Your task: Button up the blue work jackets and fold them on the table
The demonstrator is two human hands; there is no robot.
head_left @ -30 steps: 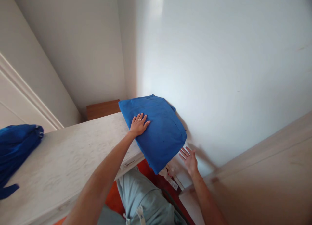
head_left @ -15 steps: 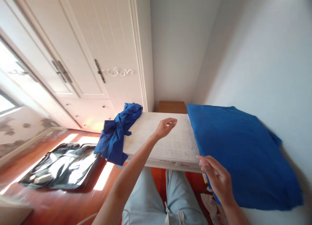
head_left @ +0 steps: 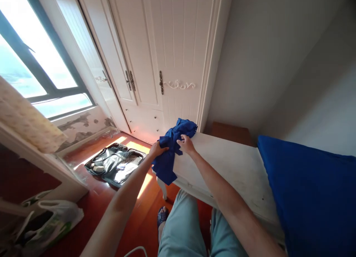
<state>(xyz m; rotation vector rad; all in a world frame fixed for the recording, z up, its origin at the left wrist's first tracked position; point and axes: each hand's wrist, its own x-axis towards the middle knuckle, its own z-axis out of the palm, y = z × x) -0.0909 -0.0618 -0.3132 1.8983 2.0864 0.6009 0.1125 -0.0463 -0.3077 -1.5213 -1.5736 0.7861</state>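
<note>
A crumpled dark-blue cloth lies over the left end of the white table, part of it hanging past the front edge. My left hand is at its left side, fingers closed on the fabric. On the cloth's right side is my right hand, its thumb and bent fingers apart, close against the fabric. Whether its fingertips touch the fabric I cannot tell. A larger blue cloth is spread flat over the table's right end, away from both hands.
An open suitcase with things inside lies on the red wooden floor at left. White wardrobe doors stand behind the table. A plastic bag sits at lower left, and a brown wooden box-like piece is behind the table.
My view has turned left. Both hands have moved left from above the bare tabletop and the large cloth's edge to the crumpled blue cloth, and the left has closed on it.
</note>
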